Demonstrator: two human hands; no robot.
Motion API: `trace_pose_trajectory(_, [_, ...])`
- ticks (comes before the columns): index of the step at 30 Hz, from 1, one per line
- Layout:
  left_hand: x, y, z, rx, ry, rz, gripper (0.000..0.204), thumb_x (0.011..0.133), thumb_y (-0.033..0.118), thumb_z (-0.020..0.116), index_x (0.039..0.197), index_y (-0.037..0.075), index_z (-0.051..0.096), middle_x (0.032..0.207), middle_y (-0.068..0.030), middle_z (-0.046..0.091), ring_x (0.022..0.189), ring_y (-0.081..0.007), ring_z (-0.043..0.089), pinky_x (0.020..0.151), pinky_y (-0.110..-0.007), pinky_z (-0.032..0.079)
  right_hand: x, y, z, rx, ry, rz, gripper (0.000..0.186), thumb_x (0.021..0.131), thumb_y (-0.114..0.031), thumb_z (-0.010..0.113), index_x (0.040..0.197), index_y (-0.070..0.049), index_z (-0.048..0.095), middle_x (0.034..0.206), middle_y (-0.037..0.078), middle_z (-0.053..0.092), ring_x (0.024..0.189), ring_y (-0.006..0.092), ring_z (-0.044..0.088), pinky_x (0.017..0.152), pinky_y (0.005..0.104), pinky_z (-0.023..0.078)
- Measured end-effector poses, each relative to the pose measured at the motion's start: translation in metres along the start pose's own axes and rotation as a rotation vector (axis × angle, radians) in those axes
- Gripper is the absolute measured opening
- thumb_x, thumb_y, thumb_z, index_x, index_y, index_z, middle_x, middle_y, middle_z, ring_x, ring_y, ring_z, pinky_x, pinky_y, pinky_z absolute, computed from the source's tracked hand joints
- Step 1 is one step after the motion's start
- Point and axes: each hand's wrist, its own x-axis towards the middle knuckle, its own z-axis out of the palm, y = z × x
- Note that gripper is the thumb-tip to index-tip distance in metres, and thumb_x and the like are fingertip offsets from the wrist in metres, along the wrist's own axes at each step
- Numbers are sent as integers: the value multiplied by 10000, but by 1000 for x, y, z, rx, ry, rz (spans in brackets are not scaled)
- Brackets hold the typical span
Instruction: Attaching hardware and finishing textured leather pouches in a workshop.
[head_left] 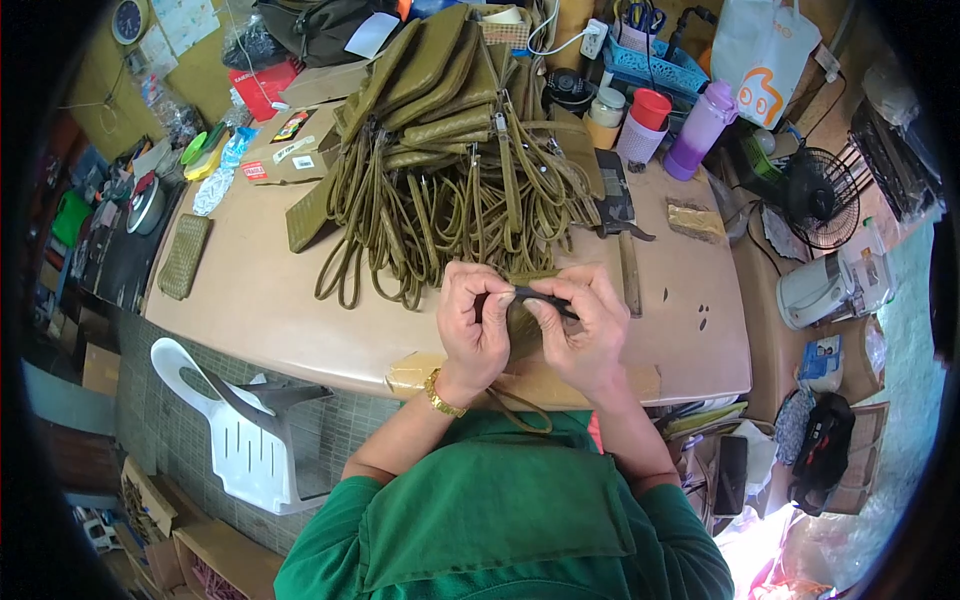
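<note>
Left hand (478, 325): fingers closed on olive pouch (522, 325) | Right hand (588, 325): pinching thin black tool (545, 300) against pouch | Pouch: between both hands, above near table (260, 300) edge; heap of olive wrist-strap pouches (450, 150) just behind

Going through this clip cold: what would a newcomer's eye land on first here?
Probably the big heap of olive-green pouches with looped straps, piled at the far middle of the tan table. Next, the left hand and right hand meet at the near edge, pinching a thin dark tool over one more olive piece. A purple bottle and a red-lidded cup stand out at the far right.
</note>
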Motion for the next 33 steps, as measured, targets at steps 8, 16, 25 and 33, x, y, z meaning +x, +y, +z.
trace_pose_trajectory(8, [-14, -4, 8, -466, 118, -122, 99, 955, 114, 532, 947, 31, 479, 1052, -88, 465, 819, -105, 471, 793, -243, 435, 15, -17, -11, 177, -50, 367, 230, 739, -29, 755, 946, -11, 658, 954, 99, 588, 787, 221, 621, 653, 314, 513])
trace_pose_trajectory(16, [7, 10, -21, -415, -285, -381, 332, 876, 55, 663, 1182, -42, 577, 1182, -110, 490, 939, -121, 582, 836, -245, 502, 7, -7, -20, -141, -82, -44, 254, 607, -21, 739, 835, -78, 642, 861, 44, 623, 685, 230, 618, 606, 313, 507])
trace_pose_trajectory(25, [-1, 4, -19, -447, -209, -415, 44, 867, -21, 643, 891, -40, 612, 1010, -108, 612, 903, -107, 576, 783, -237, 497, -12, 6, -6, -379, 10, -269, 222, 613, -62, 726, 818, -120, 664, 881, -2, 634, 612, 161, 597, 534, 286, 464])
trace_pose_trajectory(33, [-7, -9, -15, -628, -162, -528, 49, 930, 54, 584, 903, 21, 560, 1023, -83, 601, 854, -70, 515, 784, -208, 432, -9, -5, -20, -284, -163, -113, 277, 660, -74, 727, 926, -106, 655, 962, 18, 629, 691, 202, 635, 553, 314, 477])
